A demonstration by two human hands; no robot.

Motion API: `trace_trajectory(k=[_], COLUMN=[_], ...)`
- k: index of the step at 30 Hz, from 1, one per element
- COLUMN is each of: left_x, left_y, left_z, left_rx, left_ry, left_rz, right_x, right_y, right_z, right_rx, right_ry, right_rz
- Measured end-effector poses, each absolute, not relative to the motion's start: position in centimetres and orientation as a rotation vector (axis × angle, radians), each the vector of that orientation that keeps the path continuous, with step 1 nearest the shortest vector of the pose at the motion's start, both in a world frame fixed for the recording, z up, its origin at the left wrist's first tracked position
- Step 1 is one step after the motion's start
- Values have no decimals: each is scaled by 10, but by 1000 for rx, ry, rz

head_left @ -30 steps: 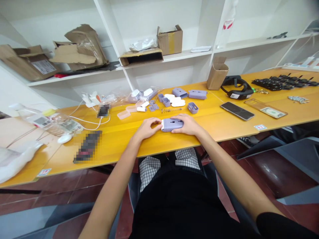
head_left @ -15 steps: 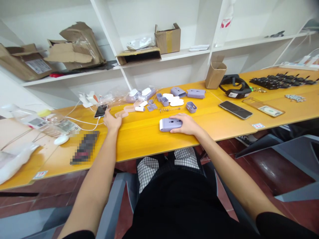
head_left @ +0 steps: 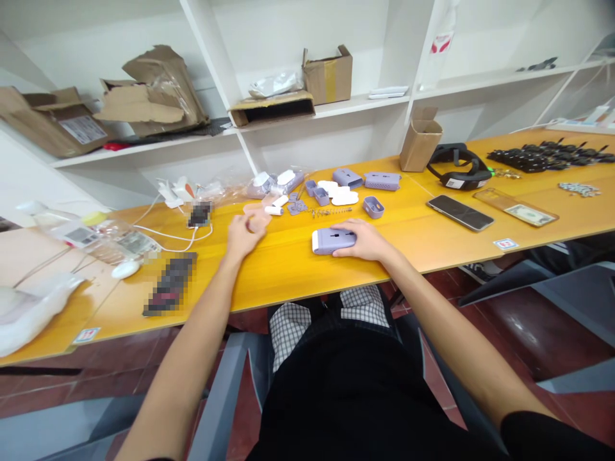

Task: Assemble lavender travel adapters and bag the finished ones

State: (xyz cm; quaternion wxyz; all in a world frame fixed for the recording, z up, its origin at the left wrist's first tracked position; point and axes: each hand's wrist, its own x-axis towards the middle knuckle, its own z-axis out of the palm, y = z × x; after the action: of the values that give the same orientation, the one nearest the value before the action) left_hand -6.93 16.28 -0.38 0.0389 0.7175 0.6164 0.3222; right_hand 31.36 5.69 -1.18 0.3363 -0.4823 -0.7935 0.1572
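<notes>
My right hand (head_left: 366,241) is wrapped round the right end of a lilac case with a white cap (head_left: 335,241), which lies flat on the table. My left hand (head_left: 244,237) rests with fingers apart at the edge of some pinkish translucent strips (head_left: 260,219), apparently touching them. Just beyond are small white cylinders (head_left: 275,210), flat lilac pieces (head_left: 298,206) and metal springs (head_left: 331,212). Lilac cups (head_left: 321,196), white oval parts (head_left: 344,194) and lilac housings (head_left: 382,181) lie behind. An open lilac cup (head_left: 373,207) stands past my right hand.
A phone-like device on a white cable (head_left: 195,238) and a dark blurred-out item (head_left: 170,285) lie left. To the right are a phone (head_left: 460,212), a clear case with a banknote (head_left: 531,212), a black headset (head_left: 459,168) and a cardboard box (head_left: 421,142). Shelves stand behind.
My left hand has moved right, from beside the cabled phone-like device to the pinkish strips. My right hand stays on the lilac case. The whole view has shifted slightly.
</notes>
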Motion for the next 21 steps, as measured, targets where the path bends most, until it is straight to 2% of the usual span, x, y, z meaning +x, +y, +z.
trace_trajectory(k=[3,5,11,21], left_x=[-20,7,20,8], left_y=[131,114,104,100], left_z=[-11,-15,-14,-7], left_rx=[2606,2677,2570,2132], left_ry=[1324,1147,901,856], left_rz=[812,869,1034,958], right_x=[313,313,314,315], right_y=[57,58,60,60], right_z=[-12,-13,-16,-16], right_rx=[-1279,-1276,-1257,-1248], right_ry=[-2068,-2072,-2066,-2073], right_rz=[389,372,365,384])
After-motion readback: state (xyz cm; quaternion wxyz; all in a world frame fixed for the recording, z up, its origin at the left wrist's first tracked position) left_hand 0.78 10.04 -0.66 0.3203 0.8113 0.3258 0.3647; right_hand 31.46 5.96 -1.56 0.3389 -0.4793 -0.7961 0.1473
